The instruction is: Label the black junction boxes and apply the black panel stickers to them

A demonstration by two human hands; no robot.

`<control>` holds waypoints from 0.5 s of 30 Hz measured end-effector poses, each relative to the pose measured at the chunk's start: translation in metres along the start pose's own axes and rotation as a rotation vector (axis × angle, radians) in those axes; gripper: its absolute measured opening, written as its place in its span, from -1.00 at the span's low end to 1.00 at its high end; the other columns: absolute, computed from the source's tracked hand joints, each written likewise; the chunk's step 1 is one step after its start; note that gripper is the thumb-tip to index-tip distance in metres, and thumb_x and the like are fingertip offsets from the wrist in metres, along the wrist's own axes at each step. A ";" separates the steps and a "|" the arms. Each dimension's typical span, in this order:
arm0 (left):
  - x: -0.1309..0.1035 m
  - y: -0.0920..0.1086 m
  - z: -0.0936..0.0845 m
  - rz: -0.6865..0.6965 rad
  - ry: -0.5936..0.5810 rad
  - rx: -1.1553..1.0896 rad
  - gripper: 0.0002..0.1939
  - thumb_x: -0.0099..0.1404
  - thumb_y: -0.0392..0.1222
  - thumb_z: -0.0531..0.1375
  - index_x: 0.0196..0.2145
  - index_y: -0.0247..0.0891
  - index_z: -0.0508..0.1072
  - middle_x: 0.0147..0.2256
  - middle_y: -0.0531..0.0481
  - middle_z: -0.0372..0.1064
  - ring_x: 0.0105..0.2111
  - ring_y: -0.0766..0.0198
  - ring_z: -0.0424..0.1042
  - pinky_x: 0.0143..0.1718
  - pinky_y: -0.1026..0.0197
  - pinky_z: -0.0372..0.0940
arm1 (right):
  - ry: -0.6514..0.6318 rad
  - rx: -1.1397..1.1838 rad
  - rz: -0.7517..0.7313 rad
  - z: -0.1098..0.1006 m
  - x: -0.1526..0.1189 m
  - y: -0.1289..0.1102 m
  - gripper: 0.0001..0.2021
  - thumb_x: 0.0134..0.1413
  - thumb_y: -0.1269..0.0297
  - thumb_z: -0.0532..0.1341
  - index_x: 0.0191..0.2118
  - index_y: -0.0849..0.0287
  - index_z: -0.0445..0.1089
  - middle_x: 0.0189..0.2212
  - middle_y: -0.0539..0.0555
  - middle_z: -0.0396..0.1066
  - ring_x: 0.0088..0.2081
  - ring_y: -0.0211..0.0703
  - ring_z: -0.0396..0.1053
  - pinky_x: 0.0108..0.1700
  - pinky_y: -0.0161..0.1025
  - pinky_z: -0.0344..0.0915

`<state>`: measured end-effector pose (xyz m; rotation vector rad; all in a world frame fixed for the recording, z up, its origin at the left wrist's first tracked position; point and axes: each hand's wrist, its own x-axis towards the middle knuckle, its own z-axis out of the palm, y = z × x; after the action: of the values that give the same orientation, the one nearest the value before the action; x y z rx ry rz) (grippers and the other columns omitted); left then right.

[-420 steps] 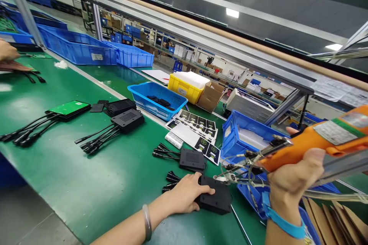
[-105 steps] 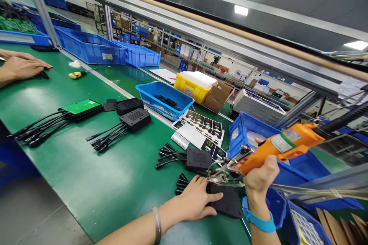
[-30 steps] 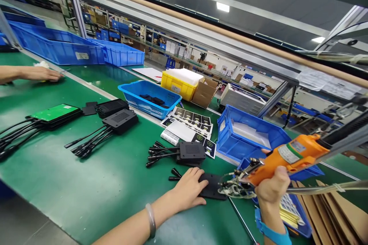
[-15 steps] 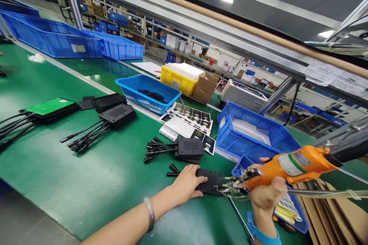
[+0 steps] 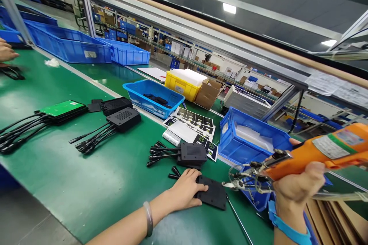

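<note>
My left hand (image 5: 188,190) grips the left end of a flat black plastic box (image 5: 214,195) lying on the green bench, its thumb across the top. Black cable ends (image 5: 174,173) stick out beyond the fingers. With my right hand (image 5: 297,183) I hold an orange power screwdriver (image 5: 324,153) tilted, its metal tip and thin clear tubes pointing left. The tip is just off the box's right edge, apart from it. Behind the left hand lies a stack of black boxes with cables (image 5: 192,154).
Printed label sheets (image 5: 198,118) and a light blue basket (image 5: 153,99) lie farther back. A blue bin (image 5: 250,134) and cardboard pieces (image 5: 336,222) are at right. More cabled boxes (image 5: 123,118) sit left. A thin metal rod (image 5: 238,218) lies in front. Another person's hand (image 5: 6,51) shows far left.
The screwdriver in my right hand has moved off the box to the right. My left hand stays on the box. The view has shifted slightly, and another person's hand now shows at far left.
</note>
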<state>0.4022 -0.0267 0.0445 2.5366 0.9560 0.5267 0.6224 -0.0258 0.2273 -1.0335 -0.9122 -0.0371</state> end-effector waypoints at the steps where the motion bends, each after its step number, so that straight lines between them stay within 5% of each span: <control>1: 0.000 -0.001 0.001 0.000 0.001 0.001 -0.41 0.05 0.00 0.46 0.06 0.04 0.49 0.05 -0.18 0.30 0.10 -0.13 0.28 0.08 -0.13 0.26 | 0.000 0.003 0.004 0.001 -0.001 0.005 -0.52 -0.04 0.00 0.01 -0.19 0.28 0.42 -0.56 0.03 0.26 -0.59 -0.13 0.22 -0.58 -0.15 0.20; 15: 0.002 0.000 -0.001 -0.024 -0.033 -0.018 -0.40 0.07 0.02 0.45 0.08 0.01 0.49 0.08 -0.24 0.28 0.09 -0.13 0.29 0.09 -0.13 0.25 | -0.177 0.086 0.165 -0.002 -0.039 0.063 -0.51 0.03 -0.04 0.02 -0.21 0.28 0.44 -0.67 0.02 0.31 -0.75 -0.14 0.20 -0.64 -0.16 0.17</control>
<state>0.4032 -0.0248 0.0461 2.5068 0.9649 0.4824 0.6254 -0.0074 0.1554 -1.0403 -0.9762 0.2330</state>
